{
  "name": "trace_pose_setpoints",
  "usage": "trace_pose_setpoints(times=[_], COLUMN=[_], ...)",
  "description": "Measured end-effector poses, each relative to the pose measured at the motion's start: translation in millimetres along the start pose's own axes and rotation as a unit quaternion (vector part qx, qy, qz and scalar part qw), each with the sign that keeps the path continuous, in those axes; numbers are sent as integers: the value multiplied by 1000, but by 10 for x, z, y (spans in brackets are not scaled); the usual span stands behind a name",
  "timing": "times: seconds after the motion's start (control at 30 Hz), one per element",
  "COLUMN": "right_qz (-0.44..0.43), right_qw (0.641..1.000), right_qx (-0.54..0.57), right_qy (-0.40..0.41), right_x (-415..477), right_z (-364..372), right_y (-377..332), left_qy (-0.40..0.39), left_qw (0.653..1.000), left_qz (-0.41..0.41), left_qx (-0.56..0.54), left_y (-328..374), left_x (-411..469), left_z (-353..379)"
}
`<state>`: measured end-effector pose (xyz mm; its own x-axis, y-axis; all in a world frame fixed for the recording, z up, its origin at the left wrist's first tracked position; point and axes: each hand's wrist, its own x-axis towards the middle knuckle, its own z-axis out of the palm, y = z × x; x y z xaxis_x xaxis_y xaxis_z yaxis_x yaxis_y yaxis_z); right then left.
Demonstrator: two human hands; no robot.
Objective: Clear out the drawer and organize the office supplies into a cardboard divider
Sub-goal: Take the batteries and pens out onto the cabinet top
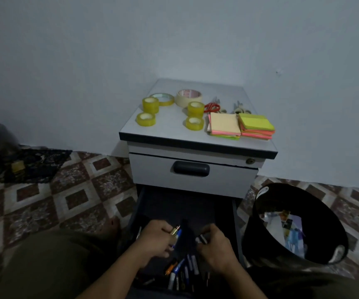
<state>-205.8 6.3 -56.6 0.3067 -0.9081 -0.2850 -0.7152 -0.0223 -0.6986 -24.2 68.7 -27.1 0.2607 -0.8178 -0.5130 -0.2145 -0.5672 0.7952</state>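
Markers (181, 270): loose pile w/ pens at near end of open drawer (174, 203), between both forearms; dark, exact count can't tell.
Left hand (157, 238): inside drawer, fingers curled round a small bunch of batteries/pens (176, 232), gold and blue ends sticking out.
Right hand (215, 244): inside drawer, just beside left; thumb and fingertips pinching a small dark item (201, 239) w/ white end.
Cabinet top (170, 134): yellow tape rolls (150, 105) toward left edge, cream masking tape (188, 97) near back, red scissors (212, 107) mid, sticky note stacks (256, 126) at right front corner.
Upper drawer (192, 176): closed.
Bin (297, 223): black, on floor right of cabinet, paper scraps inside.
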Motion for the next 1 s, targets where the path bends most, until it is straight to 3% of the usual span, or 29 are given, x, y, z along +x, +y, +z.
trace_pose_setpoints(times=[0.47, 0.77, 1.0], right_qz=[-241, -220, -207], right_qw=[963, 952, 955], right_qx=[67, 187, 176], right_qy=[99, 97, 118], right_x=[117, 870, 1208], right_z=[-1407, -1887, -1968], right_y=[-1775, -2455, -2417], left_qy=[169, 227, 236], left_qw=[966, 960, 956], left_qz=[176, 162, 165], left_qx=[-86, 27, 49], left_y=[1703, 2600, 2834], left_x=[-448, 433, 981], left_z=[-1256, -1551, -1250])
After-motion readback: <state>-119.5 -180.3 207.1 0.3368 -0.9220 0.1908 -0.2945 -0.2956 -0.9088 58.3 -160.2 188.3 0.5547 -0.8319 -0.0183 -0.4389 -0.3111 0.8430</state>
